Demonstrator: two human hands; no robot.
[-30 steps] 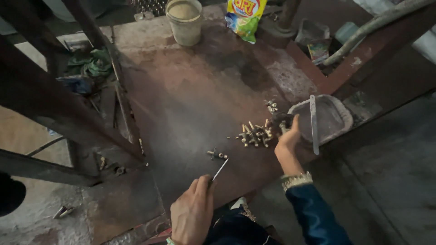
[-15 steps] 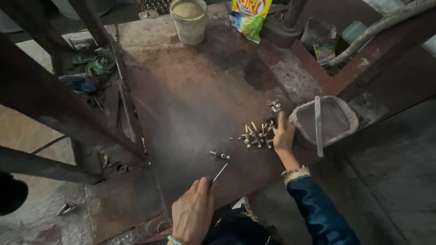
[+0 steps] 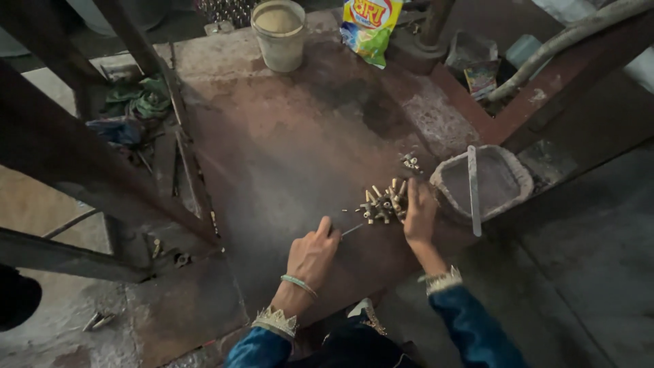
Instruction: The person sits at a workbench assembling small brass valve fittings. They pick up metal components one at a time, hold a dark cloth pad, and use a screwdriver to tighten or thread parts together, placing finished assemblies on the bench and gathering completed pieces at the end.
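A heap of small brass-coloured metal pieces point(image 3: 383, 201) lies on the rusty metal work surface point(image 3: 286, 157). My right hand point(image 3: 419, 215) rests on the right side of that heap, fingers spread over the pieces. My left hand point(image 3: 312, 253) is to the left of it and grips a thin metal rod point(image 3: 353, 230) whose tip points at the heap. A few more small pieces point(image 3: 410, 162) lie just beyond the heap. A bangle sits on my left wrist.
A shallow grey basket point(image 3: 507, 199) with a flat metal strip point(image 3: 473, 189) across it stands right of the heap. At the far edge are a pale bucket point(image 3: 278, 34) and a yellow-green packet point(image 3: 368, 28). Dark steel beams point(image 3: 75, 157) cross the left.
My left hand with the rod has moved up and right toward the heap. My right hand left the basket edge and settled on the heap.
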